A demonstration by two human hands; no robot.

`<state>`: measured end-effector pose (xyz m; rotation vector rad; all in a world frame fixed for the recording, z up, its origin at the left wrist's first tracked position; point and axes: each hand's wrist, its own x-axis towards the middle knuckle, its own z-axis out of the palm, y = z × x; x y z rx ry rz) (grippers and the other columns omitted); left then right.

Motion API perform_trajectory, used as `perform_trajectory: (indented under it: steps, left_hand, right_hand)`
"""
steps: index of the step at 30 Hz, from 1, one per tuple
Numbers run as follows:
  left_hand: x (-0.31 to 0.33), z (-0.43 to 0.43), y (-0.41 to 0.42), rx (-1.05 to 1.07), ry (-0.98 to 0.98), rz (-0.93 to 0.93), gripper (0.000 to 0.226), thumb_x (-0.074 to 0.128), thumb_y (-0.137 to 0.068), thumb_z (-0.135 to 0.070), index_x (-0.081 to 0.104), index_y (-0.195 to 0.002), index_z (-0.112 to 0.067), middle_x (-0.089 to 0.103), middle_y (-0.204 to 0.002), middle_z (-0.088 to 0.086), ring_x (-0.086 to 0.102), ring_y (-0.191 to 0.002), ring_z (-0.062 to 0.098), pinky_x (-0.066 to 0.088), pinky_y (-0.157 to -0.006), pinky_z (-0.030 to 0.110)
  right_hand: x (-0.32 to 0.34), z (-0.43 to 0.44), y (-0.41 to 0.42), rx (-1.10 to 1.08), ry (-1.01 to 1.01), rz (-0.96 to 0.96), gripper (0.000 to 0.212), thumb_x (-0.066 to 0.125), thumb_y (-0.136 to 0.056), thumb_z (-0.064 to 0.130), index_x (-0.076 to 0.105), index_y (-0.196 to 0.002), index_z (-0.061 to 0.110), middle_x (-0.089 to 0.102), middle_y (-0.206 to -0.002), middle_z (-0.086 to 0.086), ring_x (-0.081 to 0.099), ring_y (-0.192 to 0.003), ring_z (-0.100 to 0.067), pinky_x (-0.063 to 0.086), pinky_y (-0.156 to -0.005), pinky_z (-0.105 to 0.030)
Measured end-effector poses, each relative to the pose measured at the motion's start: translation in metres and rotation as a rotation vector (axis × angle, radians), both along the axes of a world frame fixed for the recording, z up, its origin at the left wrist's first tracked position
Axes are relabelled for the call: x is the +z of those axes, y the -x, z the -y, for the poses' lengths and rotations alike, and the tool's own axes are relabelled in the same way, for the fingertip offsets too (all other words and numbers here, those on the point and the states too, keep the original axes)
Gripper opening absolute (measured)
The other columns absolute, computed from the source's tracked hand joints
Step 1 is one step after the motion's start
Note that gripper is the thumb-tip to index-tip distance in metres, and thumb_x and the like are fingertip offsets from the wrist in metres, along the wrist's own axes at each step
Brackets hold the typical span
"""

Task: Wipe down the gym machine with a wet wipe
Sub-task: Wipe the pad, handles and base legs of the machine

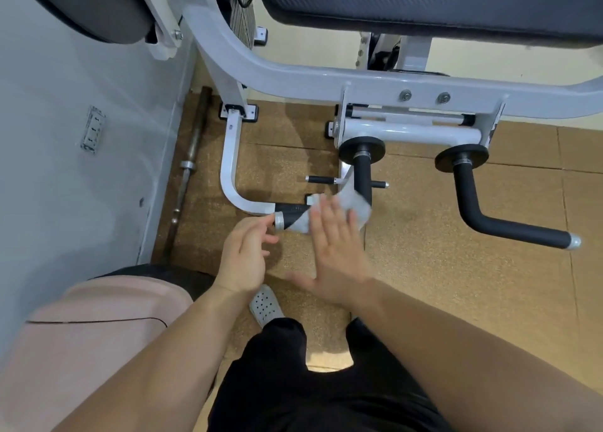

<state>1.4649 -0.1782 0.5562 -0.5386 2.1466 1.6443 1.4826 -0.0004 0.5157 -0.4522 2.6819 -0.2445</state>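
Wiping the near handle [291, 210] of the gym machine [326, 82]: the right hand [336, 252], fingers straight, presses the white wet wipe [350, 203] onto it. The left hand [243, 258] hovers loosely curled, grasping nothing. The far handle [509, 229] and the frame probably remain.

Speckled brown tile floor [440, 278] beneath a grey-framed gym machine [326, 79].
A metal bar [191, 161] is laid on the tiles along the wall, between 9 and 10 o'clock. The machine's bolted foot plate [239, 112] is set on the floor toward 11 o'clock. A grey perforated clog [266, 306] is planted on the tiles near 6 o'clock.
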Motion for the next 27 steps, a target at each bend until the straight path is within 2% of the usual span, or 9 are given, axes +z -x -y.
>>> perform_trajectory:
  steps: [3,5,7,9,11,12,15,22,27]
  left_hand:
    - [0.004,-0.001,-0.001,-0.021,0.004,-0.020,0.048,0.032,-0.093,-0.040,0.070,-0.121,-0.031,0.063,-0.127,-0.013,0.066,-0.098,0.002,0.049,-0.081,0.027]
    - [0.006,-0.001,0.001,-0.069,0.086,-0.074,0.037,0.033,-0.096,-0.039,0.068,-0.108,-0.044,0.064,-0.114,-0.024,0.063,-0.102,0.001,0.050,-0.088,0.030]
    - [0.006,-0.003,0.003,-0.143,0.207,-0.128,0.035,0.034,-0.101,-0.037,0.067,-0.113,-0.041,0.059,-0.107,-0.030,0.058,-0.109,-0.001,0.047,-0.100,0.034]
    - [0.005,-0.007,0.005,-0.236,0.305,-0.166,0.040,0.036,-0.107,-0.032,0.061,-0.136,-0.022,0.051,-0.119,-0.029,0.047,-0.110,-0.012,0.036,-0.107,0.019]
    - [0.005,-0.011,0.007,-0.376,0.428,-0.200,0.050,0.032,-0.105,-0.034,0.053,-0.147,-0.014,0.051,-0.137,-0.014,0.038,-0.122,-0.011,0.021,-0.105,0.002]
    - [0.004,-0.012,0.007,-0.449,0.501,-0.206,0.057,0.029,-0.102,-0.038,0.053,-0.148,-0.013,0.050,-0.145,-0.006,0.037,-0.131,-0.004,0.019,-0.109,0.005]
    - [0.005,-0.013,0.007,-0.562,0.616,-0.189,0.071,0.021,-0.096,-0.049,0.054,-0.147,-0.013,0.046,-0.156,0.006,0.039,-0.144,0.021,0.028,-0.121,0.036]
    - [0.014,-0.015,0.014,-0.531,0.579,-0.147,0.041,0.041,-0.108,-0.021,0.058,-0.144,-0.011,0.051,-0.145,0.001,0.048,-0.130,0.012,0.031,-0.103,0.020]
    - [0.022,-0.025,0.025,-0.603,0.702,-0.106,0.038,0.042,-0.106,-0.021,0.065,-0.134,-0.010,0.055,-0.131,0.002,0.055,-0.107,0.014,0.044,-0.092,0.029]
  right_hand:
    - [-0.005,0.020,-0.009,0.142,0.132,-0.001,0.107,0.030,-0.095,0.079,-0.020,-0.159,0.010,-0.034,-0.165,-0.011,-0.034,-0.152,-0.029,-0.011,-0.126,-0.053]
    - [-0.009,0.014,-0.010,0.066,0.180,-0.006,0.097,0.022,-0.099,0.075,-0.020,-0.160,0.011,-0.036,-0.165,-0.009,-0.034,-0.152,-0.025,-0.013,-0.126,-0.049]
    - [-0.012,0.005,-0.009,-0.123,0.180,-0.039,0.094,0.008,-0.099,0.075,-0.020,-0.160,0.009,-0.035,-0.165,-0.011,-0.034,-0.152,-0.025,-0.018,-0.125,-0.045]
    - [-0.014,-0.001,0.000,-0.294,0.228,-0.069,0.095,0.009,-0.099,0.075,-0.016,-0.161,0.007,-0.031,-0.166,-0.011,-0.031,-0.153,-0.026,-0.021,-0.124,-0.042]
    - [-0.015,-0.006,0.018,-0.432,0.278,-0.059,0.098,0.013,-0.097,0.074,-0.010,-0.162,0.005,-0.024,-0.169,-0.011,-0.026,-0.155,-0.026,-0.018,-0.125,-0.042]
    - [-0.014,-0.010,0.030,-0.498,0.287,-0.054,0.099,0.012,-0.096,0.075,-0.006,-0.163,0.004,-0.019,-0.170,-0.012,-0.022,-0.157,-0.026,-0.016,-0.126,-0.043]
    - [-0.011,-0.025,0.054,-0.575,0.317,-0.020,0.105,0.007,-0.091,0.078,0.001,-0.163,0.003,-0.013,-0.172,-0.013,-0.016,-0.158,-0.025,-0.008,-0.128,-0.042]
    - [-0.008,-0.033,0.009,-0.329,0.227,-0.019,0.103,0.010,-0.094,0.078,0.002,-0.162,0.002,-0.008,-0.172,-0.016,-0.020,-0.157,-0.029,-0.004,-0.129,-0.046]
    - [-0.004,-0.066,0.047,-0.260,0.260,0.034,0.097,0.021,-0.098,0.074,-0.001,-0.164,0.007,-0.015,-0.171,-0.011,-0.018,-0.157,-0.024,-0.001,-0.130,-0.044]
